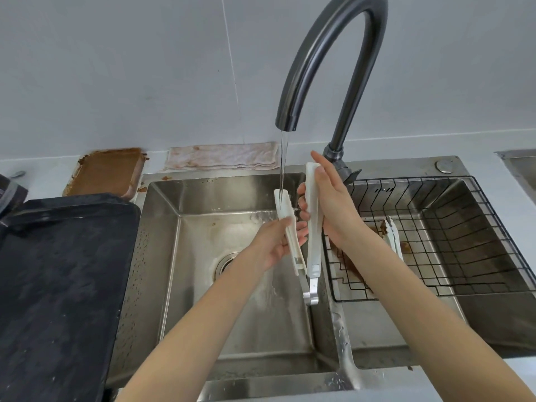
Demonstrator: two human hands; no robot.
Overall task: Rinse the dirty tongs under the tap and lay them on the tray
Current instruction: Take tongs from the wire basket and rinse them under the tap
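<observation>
White tongs point(312, 250) with a metal hinge at the bottom are held tips-up over the left sink basin point(203, 227). My left hand point(275, 242) grips the left arm of the tongs, and my right hand point(330, 204) grips the right arm. Water runs from the dark curved tap point(327, 53) onto the tip of the left arm. The black tray point(58, 271) lies on the counter to the left of the sink.
A second pair of white tongs point(391, 236) lies in the black wire basket point(464, 227) in the right basin, with brown residue around it. A brown-soiled tray point(107, 169) and a stained cloth point(223, 156) sit behind the sink by the wall.
</observation>
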